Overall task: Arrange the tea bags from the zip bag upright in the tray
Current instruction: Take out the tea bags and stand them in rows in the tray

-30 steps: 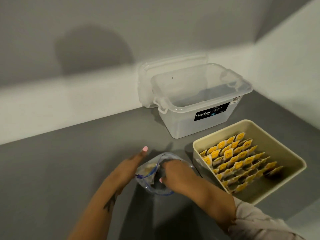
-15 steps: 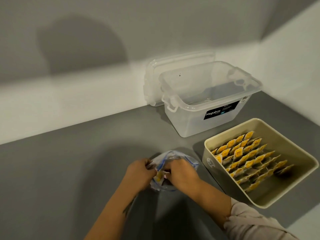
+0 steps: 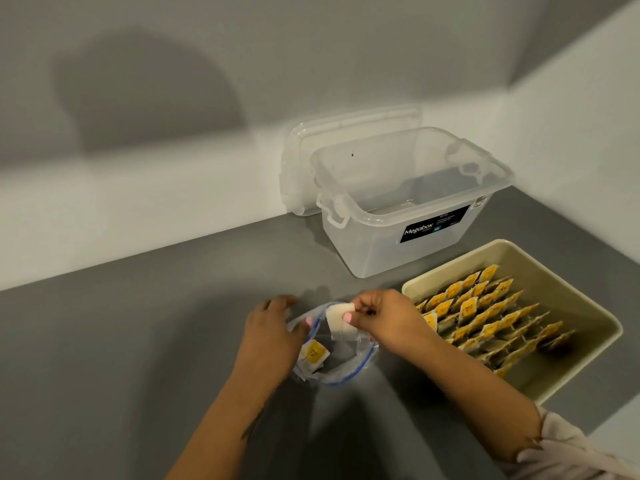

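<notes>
The left hand (image 3: 273, 336) grips the zip bag (image 3: 332, 355) rim; a tagged bag remains inside. The right hand (image 3: 388, 320) pinches a tea bag (image 3: 341, 322) above it. Beyond, the tray (image 3: 595, 362) rows lean; a careless insertion could topple them.

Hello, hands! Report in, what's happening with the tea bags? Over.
Right hand pinches tea bag above zip bag. Left hand holds the bag's rim. Tray mostly filled, path clear.

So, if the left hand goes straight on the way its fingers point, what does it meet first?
Probably only bare table: the left hand points up-right past the zip bag; the clear box lies further that way, depth unclear.
</notes>
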{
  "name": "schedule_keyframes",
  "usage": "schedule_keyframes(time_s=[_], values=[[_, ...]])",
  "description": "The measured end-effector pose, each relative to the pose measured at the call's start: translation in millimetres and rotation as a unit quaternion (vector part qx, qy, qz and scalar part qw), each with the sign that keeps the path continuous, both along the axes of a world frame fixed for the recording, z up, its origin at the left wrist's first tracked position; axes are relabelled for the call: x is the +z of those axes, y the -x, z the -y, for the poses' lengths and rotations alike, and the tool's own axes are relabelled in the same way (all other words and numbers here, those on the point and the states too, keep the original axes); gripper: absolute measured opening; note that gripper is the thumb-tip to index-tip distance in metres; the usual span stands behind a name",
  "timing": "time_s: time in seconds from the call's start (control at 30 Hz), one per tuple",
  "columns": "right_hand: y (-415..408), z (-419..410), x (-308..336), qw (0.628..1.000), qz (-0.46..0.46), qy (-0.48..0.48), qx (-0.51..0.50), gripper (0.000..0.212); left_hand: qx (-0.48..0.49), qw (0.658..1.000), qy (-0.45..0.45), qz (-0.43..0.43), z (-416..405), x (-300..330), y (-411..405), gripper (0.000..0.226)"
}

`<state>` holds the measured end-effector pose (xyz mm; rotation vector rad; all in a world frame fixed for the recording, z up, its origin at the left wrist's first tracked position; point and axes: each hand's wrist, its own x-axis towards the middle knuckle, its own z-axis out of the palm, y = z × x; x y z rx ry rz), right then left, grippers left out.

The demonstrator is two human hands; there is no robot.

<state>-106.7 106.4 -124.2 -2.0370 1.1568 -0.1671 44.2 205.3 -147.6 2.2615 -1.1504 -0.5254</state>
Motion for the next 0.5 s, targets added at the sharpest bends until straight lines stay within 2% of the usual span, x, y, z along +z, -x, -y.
schedule_keyframes(time_s=[0.13, 0.17, 0.3, 0.5], values=[[-3.2, 1.4, 8.0, 0.987, 0.123, -0.076, -0.069, 0.007, 0.016, 0.986, 0.162, -0.043, 1.3, 26.2, 13.7, 0.010], [-5.5, 0.6, 10.2, 0.982, 0.143, -0.089, -0.081, 0.008, 0.005, 0.983, 0.182, -0.039, 0.2, 31.2, 17.4, 0.010], [-13.4, -5.9, 16.0, 0.963, 0.197, -0.147, -0.113, 0.011, -0.057, 0.984, 0.170, -0.007, -1.8, 32.1, 25.8, 0.017], [-20.6, -12.7, 22.9, 0.946, 0.227, -0.187, -0.134, 0.010, -0.085, 0.986, 0.141, 0.009, -3.2, 29.5, 21.9, 0.034]])
